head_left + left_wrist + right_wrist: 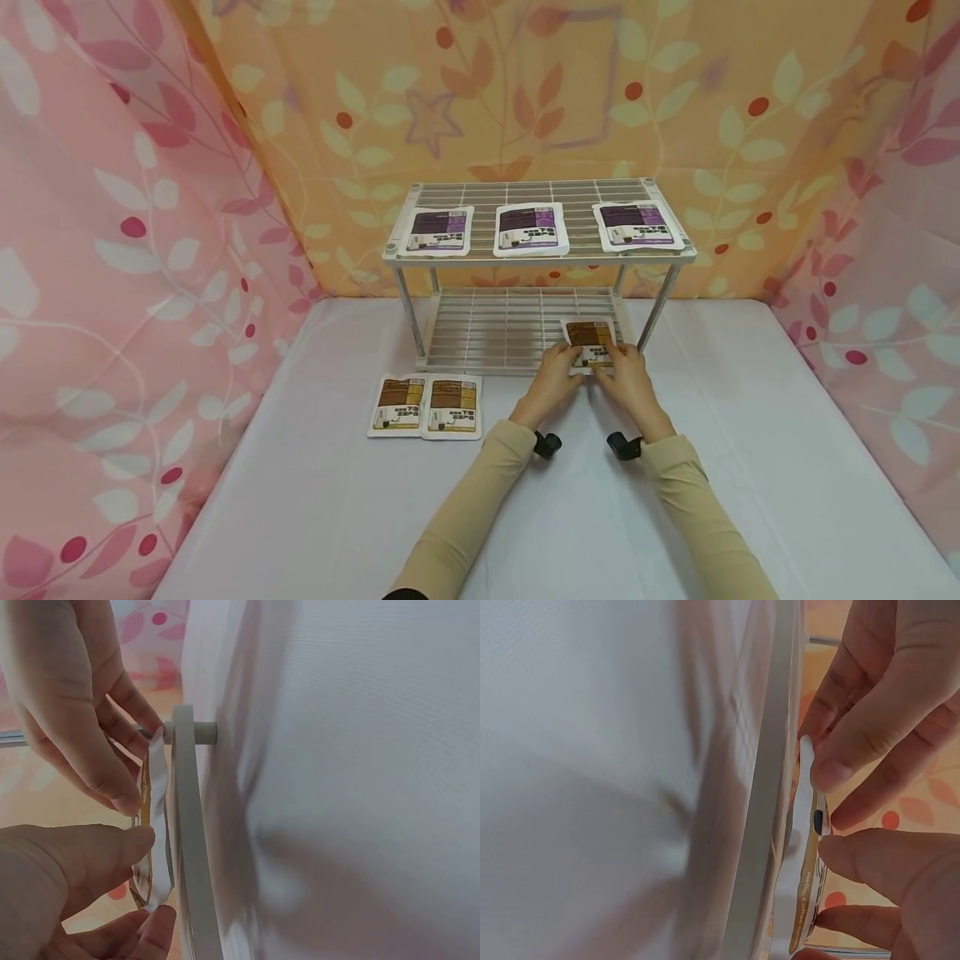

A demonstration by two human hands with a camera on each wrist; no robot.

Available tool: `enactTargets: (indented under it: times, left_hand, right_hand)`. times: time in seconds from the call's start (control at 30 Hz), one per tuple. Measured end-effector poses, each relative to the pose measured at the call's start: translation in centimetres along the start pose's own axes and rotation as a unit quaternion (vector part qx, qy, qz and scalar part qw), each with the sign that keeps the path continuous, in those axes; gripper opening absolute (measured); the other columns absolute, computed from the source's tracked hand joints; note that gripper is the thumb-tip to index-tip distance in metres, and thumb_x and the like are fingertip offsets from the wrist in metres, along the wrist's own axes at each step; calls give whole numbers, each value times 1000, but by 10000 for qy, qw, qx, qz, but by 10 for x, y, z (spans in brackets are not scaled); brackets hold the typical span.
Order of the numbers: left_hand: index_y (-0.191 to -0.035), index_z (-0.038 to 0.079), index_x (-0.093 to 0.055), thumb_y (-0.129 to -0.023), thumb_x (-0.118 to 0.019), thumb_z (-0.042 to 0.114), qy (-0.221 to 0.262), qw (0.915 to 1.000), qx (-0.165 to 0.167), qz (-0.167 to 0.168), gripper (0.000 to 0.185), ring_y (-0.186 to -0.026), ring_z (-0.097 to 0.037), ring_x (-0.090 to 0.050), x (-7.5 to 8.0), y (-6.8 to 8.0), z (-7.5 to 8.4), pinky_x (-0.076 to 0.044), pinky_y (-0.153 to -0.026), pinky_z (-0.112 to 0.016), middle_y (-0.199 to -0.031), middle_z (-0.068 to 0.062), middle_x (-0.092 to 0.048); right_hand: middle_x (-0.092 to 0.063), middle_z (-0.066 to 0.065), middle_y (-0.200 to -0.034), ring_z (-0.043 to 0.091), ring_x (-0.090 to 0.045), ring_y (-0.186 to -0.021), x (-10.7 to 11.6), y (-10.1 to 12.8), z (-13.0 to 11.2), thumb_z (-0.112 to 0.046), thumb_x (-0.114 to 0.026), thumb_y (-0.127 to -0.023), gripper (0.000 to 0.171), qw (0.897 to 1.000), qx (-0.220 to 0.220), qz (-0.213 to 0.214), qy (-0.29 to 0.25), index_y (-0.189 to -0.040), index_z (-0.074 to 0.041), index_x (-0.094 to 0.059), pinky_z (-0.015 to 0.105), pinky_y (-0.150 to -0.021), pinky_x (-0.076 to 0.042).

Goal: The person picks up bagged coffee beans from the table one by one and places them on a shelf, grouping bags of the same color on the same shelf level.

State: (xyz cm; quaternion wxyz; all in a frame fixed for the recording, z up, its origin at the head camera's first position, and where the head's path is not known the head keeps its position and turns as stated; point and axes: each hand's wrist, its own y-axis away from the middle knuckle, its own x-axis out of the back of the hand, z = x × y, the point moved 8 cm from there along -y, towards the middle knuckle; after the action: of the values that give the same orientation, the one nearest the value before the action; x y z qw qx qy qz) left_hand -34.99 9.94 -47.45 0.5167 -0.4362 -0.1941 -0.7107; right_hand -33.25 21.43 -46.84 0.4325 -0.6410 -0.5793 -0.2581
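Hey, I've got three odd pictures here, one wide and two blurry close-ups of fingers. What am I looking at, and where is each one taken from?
No machine here: a person works with two bare hands. The wide picture comes from a camera on their head, looking down. The two close-ups come from cameras strapped to each wrist, so they show fingers from very near.

The left hand and the right hand together pinch a brown packet at the front edge of the lower shelf of a white wire rack. In the wrist views you see that packet edge-on beside the rack's frame.

Three purple packets lie on the top shelf. Two more brown packets lie side by side on the white table, left of the arms.
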Motion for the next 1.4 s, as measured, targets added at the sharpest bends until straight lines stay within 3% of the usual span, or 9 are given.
enactTargets:
  times: [0.23,0.6,0.87,1.07,1.4]
  left_hand:
    - [-129,5,-54,-87,-64,13,71,9998,35,-181,44,-120,-30,-47,-2,-8,-1,-41,-100,-37,-130,-15,-51]
    - [-128,5,-55,-87,-62,14,21,9998,-38,-177,42,-121,-35,-47,-2,-18,0,-40,-101,-41,-132,-20,-50]
    - [-132,8,-51,-90,-60,18,135,9990,114,-400,45,-127,-36,-41,-5,-19,-1,-37,-104,-42,-139,-21,-43]
    - [-136,11,-46,-90,-60,19,267,9980,213,-532,49,-130,-36,-38,-8,-16,-3,-36,-105,-43,-143,-19,-38]
    - [-136,9,-45,-89,-61,17,191,9992,-196,-305,50,-128,-36,-40,-6,-12,0,-37,-104,-43,-141,-20,-39]
  right_hand:
    - [-37,42,-124,55,-36,-113,-3,-5,1,-18,-61,-87,61,9998,-133,-147,22,-132,15,-38,64,-86,-39]
    - [-35,44,-125,57,-37,-113,-9,-14,-1,-20,-57,-90,60,9993,-128,-248,241,-133,15,-35,64,-86,-39]
    - [-29,43,-133,57,-33,-119,-12,-15,1,-20,-51,-93,60,9977,-335,-503,306,-136,16,-31,63,-91,-37]
    - [-26,43,-134,57,-31,-120,-13,-12,2,-20,-48,-95,57,9979,-326,-469,311,-135,17,-30,64,-92,-36]
    - [-26,44,-135,59,-30,-121,-14,-5,-3,-15,-47,-94,51,9995,-163,-93,259,-133,17,-35,65,-96,-31]
